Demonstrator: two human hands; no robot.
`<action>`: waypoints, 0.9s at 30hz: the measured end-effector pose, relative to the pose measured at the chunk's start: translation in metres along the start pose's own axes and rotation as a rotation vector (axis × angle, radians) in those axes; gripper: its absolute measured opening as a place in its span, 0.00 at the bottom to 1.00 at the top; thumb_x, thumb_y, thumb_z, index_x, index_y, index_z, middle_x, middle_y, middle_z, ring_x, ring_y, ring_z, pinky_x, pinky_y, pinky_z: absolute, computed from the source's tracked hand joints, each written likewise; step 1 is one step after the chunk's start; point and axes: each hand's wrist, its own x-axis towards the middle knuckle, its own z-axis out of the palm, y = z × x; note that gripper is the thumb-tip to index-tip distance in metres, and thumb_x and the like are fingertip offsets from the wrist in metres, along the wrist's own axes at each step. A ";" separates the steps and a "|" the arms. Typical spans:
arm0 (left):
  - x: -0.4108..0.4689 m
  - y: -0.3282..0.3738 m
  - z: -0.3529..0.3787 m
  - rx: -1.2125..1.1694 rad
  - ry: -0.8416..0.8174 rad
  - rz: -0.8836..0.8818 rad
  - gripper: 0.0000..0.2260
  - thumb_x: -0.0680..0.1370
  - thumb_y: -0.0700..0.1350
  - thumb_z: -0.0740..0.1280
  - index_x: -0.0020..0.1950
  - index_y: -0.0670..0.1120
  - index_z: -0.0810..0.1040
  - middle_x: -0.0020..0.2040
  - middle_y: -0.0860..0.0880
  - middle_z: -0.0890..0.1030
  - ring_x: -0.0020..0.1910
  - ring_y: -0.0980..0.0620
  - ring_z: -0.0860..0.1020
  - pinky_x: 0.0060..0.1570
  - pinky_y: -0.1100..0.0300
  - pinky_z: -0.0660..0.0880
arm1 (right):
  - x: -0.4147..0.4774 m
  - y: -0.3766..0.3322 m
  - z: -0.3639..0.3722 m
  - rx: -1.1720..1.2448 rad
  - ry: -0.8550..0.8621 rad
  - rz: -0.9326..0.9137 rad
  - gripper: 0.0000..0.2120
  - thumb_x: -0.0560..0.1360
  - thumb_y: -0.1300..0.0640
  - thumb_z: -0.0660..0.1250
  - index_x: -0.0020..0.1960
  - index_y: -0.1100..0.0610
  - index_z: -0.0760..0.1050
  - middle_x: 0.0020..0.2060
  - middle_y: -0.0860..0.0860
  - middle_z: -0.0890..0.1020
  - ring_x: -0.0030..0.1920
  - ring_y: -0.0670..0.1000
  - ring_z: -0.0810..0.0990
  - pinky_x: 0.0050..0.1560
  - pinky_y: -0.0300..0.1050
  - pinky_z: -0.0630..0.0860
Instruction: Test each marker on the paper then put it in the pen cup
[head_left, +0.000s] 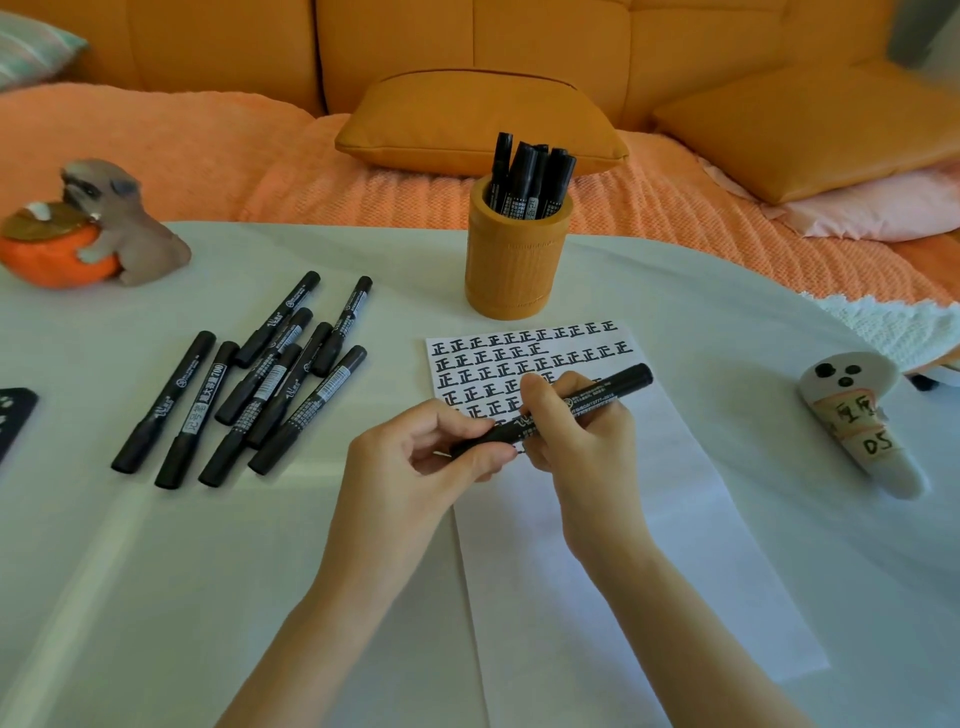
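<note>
Both hands on one black marker (623, 383), held over the paper (649, 545) just in front of the pen cup (514, 260). Left hand (415, 467) pinches the marker's lower end, thumb and fingers curled round it. Right hand (587, 452) grips the barrel mid-length, fingers wrapped, far end tilted up toward the cup's right. Cap on or off: cannot tell, fingers cover the join. Paper lies flat in front of the cup, top rows filled with black characters. Several standing markers (530, 176) sit inside the cup. Loose markers (249, 384) lie piled front-left of the cup. Dog figurine (119, 223) far left of the cup, white ghost toy (857, 415) front-right
</note>
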 end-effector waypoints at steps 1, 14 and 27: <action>0.000 0.000 0.001 -0.007 0.002 -0.004 0.08 0.63 0.41 0.75 0.40 0.43 0.81 0.37 0.50 0.86 0.34 0.52 0.83 0.37 0.70 0.75 | 0.000 0.000 0.000 -0.011 -0.001 -0.007 0.17 0.76 0.67 0.64 0.31 0.60 0.65 0.20 0.48 0.63 0.22 0.47 0.60 0.25 0.36 0.61; 0.000 0.001 -0.001 0.046 0.005 -0.017 0.06 0.68 0.39 0.74 0.43 0.45 0.82 0.38 0.51 0.86 0.35 0.53 0.84 0.38 0.68 0.77 | -0.001 0.001 0.002 -0.050 -0.020 0.018 0.20 0.76 0.62 0.67 0.31 0.67 0.61 0.26 0.57 0.61 0.28 0.54 0.56 0.30 0.46 0.56; 0.008 0.003 -0.016 0.102 0.139 0.051 0.02 0.74 0.42 0.70 0.45 0.47 0.82 0.36 0.53 0.83 0.34 0.61 0.79 0.37 0.70 0.74 | 0.000 -0.013 -0.015 -0.540 -0.111 -0.373 0.10 0.72 0.54 0.73 0.38 0.59 0.76 0.30 0.43 0.72 0.29 0.45 0.68 0.33 0.32 0.64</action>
